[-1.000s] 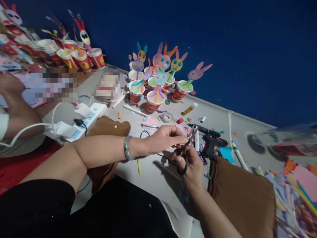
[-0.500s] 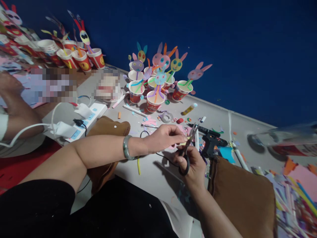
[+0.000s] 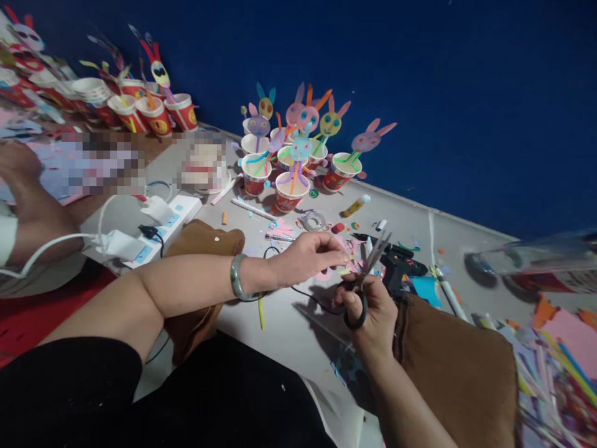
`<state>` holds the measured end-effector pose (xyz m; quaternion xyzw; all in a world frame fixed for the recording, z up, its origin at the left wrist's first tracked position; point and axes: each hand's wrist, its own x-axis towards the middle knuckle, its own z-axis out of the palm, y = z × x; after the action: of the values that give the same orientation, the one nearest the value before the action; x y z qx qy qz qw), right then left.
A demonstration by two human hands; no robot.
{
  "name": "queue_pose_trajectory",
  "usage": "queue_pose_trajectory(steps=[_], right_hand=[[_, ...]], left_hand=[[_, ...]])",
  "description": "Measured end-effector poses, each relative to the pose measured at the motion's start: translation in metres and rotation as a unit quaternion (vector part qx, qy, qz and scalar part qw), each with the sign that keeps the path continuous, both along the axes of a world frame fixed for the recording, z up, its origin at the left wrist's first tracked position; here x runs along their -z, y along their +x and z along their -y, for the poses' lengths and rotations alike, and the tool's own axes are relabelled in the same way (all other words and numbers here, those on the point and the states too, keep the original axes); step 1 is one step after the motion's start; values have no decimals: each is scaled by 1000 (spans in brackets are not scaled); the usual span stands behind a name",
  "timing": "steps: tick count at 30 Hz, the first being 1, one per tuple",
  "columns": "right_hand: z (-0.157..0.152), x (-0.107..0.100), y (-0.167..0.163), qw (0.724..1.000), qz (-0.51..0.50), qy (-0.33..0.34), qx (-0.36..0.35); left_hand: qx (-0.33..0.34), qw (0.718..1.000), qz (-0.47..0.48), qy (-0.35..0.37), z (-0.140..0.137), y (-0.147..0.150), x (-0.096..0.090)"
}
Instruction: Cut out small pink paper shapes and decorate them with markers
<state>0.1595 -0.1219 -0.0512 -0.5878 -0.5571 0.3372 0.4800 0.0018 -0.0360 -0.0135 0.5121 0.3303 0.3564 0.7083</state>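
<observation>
My left hand [image 3: 311, 258], with a green bangle [image 3: 237, 277] at its wrist, is closed in a pinch above the table. At its fingertips shows a small pale yellow paper piece [image 3: 347, 265], partly hidden and hard to make out. A pair of scissors [image 3: 370, 258] with black handles is in my right hand [image 3: 373, 311], fingers through the loops and blades pointing up and away. The blades look slightly parted and stand just right of my left fingertips, apart from them. Behind the blades lies a black glue gun [image 3: 400, 269] among paper scraps.
Red paper cups [image 3: 290, 193] with rabbit-faced figures stand near the blue wall [image 3: 443, 112]. A power strip [image 3: 163, 230] and another person's arm [image 3: 37, 205] are at left. A brown cushion [image 3: 457, 373] lies at right, near a clear bottle [image 3: 536, 267]. Tape [image 3: 314, 221] sits mid-table.
My right hand and the scissors have moved a little right, drawing away from my left fingertips. Less of the yellow paper shows between the hands. My left hand has barely moved.
</observation>
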Motion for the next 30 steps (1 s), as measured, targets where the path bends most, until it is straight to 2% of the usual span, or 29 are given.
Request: queue_pose_trajectory(steps=[5,9,14,30], right_hand=[[-3,-5,-5,998,-18,12,-59],[-3,-5,-9,997,-4,5,-79],[-1,2,-12,997,-4,9,-72],[-3,5,-15,998,14,32,-61]], left_hand=[[22,999,6,-31,0,0,0],[17,999,27,-42,1,1,2],[17,997,56,-58,4,3,7],[3,996,42,-84,9,5,2]])
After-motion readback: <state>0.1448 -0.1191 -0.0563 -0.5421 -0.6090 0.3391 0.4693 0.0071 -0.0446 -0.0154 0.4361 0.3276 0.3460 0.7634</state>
